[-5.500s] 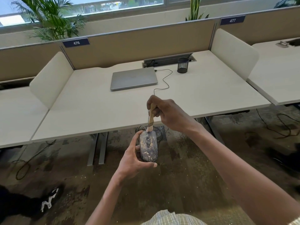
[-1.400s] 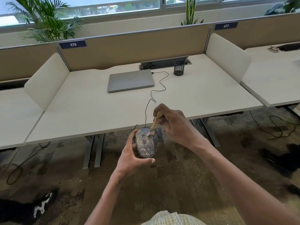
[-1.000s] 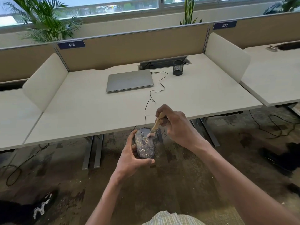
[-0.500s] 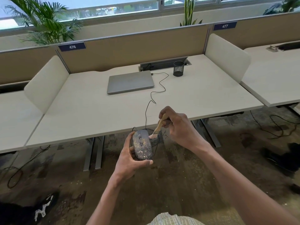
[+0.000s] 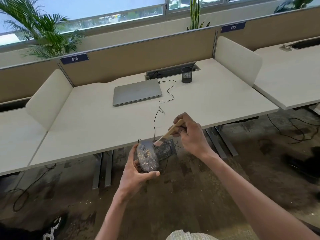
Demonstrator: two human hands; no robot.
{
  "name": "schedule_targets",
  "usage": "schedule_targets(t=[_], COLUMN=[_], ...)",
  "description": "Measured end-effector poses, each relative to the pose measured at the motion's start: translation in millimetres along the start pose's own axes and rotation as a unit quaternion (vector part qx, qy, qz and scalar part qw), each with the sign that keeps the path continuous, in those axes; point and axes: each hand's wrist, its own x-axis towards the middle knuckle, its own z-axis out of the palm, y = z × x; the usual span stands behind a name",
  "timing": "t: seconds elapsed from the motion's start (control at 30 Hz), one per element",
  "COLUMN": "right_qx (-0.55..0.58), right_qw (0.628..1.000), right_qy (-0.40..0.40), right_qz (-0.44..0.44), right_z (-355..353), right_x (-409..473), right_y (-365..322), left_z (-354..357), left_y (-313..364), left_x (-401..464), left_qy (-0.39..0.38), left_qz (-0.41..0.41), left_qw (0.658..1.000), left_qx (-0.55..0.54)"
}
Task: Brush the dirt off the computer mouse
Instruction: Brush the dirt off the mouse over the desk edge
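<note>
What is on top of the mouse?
Pale specks of dirt cover the top of the mouse. The brush bristles touch its right front edge. The left hand grips it, hiding its underside.

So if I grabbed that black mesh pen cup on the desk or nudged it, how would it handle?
The pen cup looks like open wire mesh and no contents show, so it is probably light and easy to lift. It stands upright on the desk, taller than it is wide, so a push near the rim might tip it. Being round, it would likely roll once on its side.
</note>
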Motion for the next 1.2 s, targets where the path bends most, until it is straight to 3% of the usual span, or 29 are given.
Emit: schedule_targets(t=[0.3, 0.5, 0.7, 0.87, 1.03, 1.2], right_qx=[0.028, 0.062, 0.06, 0.096, 0.092, 0.06], right_qw=[0.999, 0.997, 0.996, 0.994, 0.994, 0.998], right_qy=[-0.019, 0.02, -0.035, 0.017, -0.028, -0.004], right_qz=[0.025, 0.038, 0.048, 0.047, 0.058, 0.009], right_z=[0.0, 3.4, 2.7, 1.8, 1.4, -0.8], right_x=[1.0, 12.4, 7.2, 19.5, 16.0, 23.2], right_y=[6.4, 6.8, 17.5, 11.6, 16.5, 9.3], left_z=[2.1, 6.0, 5.2, 5.2, 7.1, 5.1], left_y=[8.9, 13.2, 15.3, 15.6, 13.3, 10.5], left_x=[-2.8, -5.8, -1.0, 3.8, 8.9, 12.1], left_qy=[0.017, 0.023, 0.028, 0.031, 0.034, 0.026], left_qz=[-0.005, -0.002, 0.017, 0.027, 0.03, 0.025], left_qw=[1.0, 1.0, 0.999, 0.999, 0.999, 0.999], left_qx=[-0.003, -0.008, -0.009, -0.005, -0.011, -0.006])
